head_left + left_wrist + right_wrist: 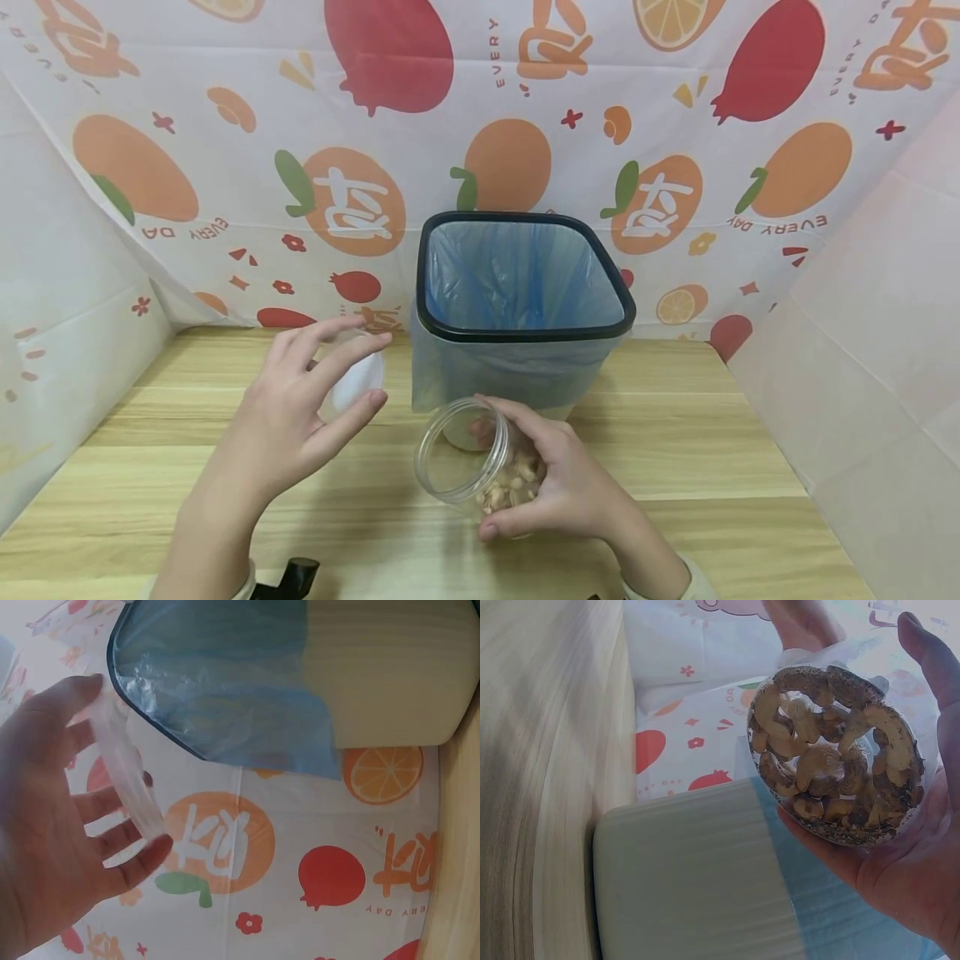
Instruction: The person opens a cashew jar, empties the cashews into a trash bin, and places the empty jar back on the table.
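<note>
My left hand [292, 417] holds a round translucent white lid [360, 382] by its edge, left of the bin. In the left wrist view the fingers and thumb span the lid [126, 771], which is seen nearly edge-on. A clear plastic jar [491, 467] is gripped around its side by my right hand [566, 479], in front of the bin. The jar is tilted, its uncovered mouth facing left and up. Curved nuts that look like cashews [821, 761], with brown crumbs, lie in its lower part, seen through the base in the right wrist view.
A pale bin [697, 877] with a black rim [525, 335] and a blue bag liner [495, 275] stands behind the jar on the wooden table [675, 450]. Fruit-printed cloth [420, 150] hangs behind and at both sides. A black object [296, 577] shows by the left wrist.
</note>
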